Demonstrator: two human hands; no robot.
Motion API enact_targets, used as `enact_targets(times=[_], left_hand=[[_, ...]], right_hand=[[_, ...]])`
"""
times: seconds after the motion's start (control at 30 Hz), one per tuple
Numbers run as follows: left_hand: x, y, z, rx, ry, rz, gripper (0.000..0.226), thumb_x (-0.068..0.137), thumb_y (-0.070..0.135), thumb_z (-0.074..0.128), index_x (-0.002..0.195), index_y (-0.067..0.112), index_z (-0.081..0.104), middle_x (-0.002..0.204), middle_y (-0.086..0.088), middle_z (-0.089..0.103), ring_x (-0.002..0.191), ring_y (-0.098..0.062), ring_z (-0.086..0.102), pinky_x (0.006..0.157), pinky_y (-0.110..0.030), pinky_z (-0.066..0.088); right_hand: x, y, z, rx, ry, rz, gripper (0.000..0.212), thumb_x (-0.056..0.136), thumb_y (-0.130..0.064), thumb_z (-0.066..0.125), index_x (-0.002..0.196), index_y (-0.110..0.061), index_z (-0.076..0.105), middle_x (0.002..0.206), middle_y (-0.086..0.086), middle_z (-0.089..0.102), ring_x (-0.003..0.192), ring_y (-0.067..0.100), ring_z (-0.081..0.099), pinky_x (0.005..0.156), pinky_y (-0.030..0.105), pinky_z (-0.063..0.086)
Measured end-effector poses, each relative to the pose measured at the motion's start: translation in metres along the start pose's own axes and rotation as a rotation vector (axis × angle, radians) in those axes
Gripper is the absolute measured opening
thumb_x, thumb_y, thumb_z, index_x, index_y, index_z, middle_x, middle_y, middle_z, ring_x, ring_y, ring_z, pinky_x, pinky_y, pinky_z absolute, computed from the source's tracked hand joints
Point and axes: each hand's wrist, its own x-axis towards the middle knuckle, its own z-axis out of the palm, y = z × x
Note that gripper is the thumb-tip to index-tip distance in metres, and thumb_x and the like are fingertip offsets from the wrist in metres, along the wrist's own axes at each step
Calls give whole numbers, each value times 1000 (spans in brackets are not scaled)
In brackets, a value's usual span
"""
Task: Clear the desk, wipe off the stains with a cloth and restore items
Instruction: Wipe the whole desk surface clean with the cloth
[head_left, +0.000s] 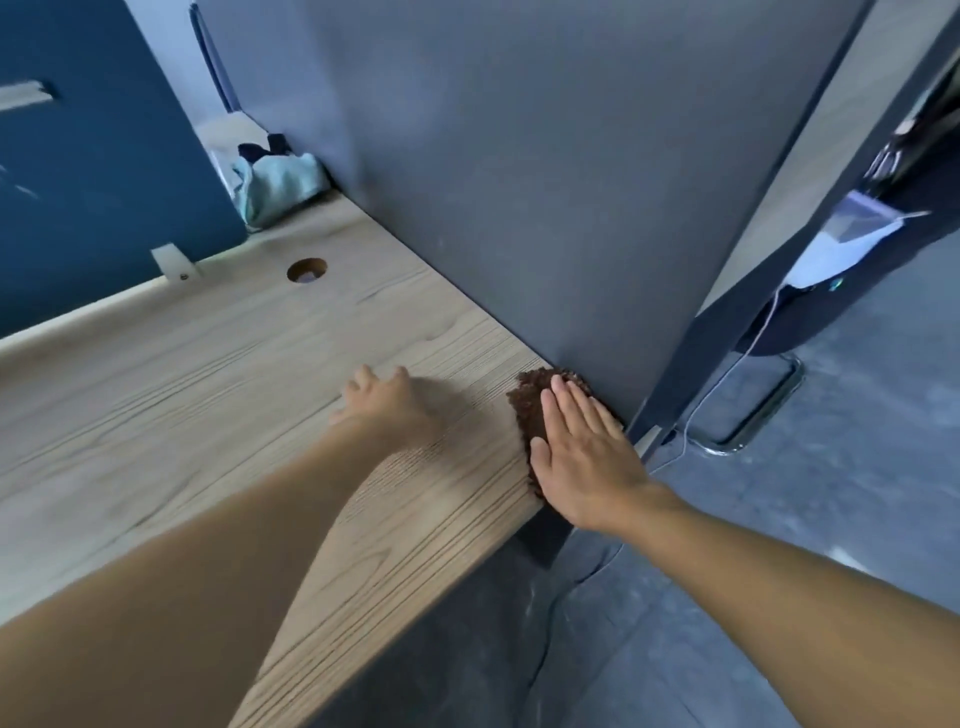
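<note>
At the foot of the grey partition (545, 182), on the desk (208, 374) corner, we press our right hand (582, 457) flat, fingers straight, on the brown cloth (530, 410), so we judge the wiping step is in hand. Our left hand (382, 402) rests on the wood just out from the partition, blurred, fingers loosely spread, holding nothing. Next, we judge, the cloth needs a firm sweep away from the partition across the rest of the board.

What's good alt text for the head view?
A person's right hand presses flat on a brown cloth at the right corner of a wooden desk, against a grey partition. The left hand rests on the desk beside it. A pale blue bundle sits in the far corner beyond a cable hole.
</note>
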Motion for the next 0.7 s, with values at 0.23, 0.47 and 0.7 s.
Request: enact_targets(times=[0.23, 0.47, 0.7], left_hand=[[45, -22, -29, 57, 3, 43, 76, 65, 50, 88, 127, 25, 53, 124, -8, 49, 110, -28, 47, 90, -36, 47], [119, -112, -90, -154, 64, -126, 90, 70, 36, 89, 143, 9, 44, 139, -15, 48, 125, -34, 47, 103, -45, 45], [182, -158, -112, 86, -51, -169, 122, 55, 58, 89, 150, 14, 26, 151, -16, 26, 138, -38, 27, 110, -55, 36]], right_hand=[[66, -12, -10, 35, -55, -121, 75, 92, -48, -8, 155, -9, -12, 163, 5, -22, 150, 15, -19, 123, 36, -8], [151, -51, -14, 8, -23, -135, 79, 89, -51, -9, 157, -12, -7, 165, 2, -16, 151, 12, -15, 122, 32, -10], [269, -117, -22, -17, -35, -123, 64, 104, -45, 12, 158, -14, -5, 165, 1, -15, 151, 11, -14, 123, 33, -6]])
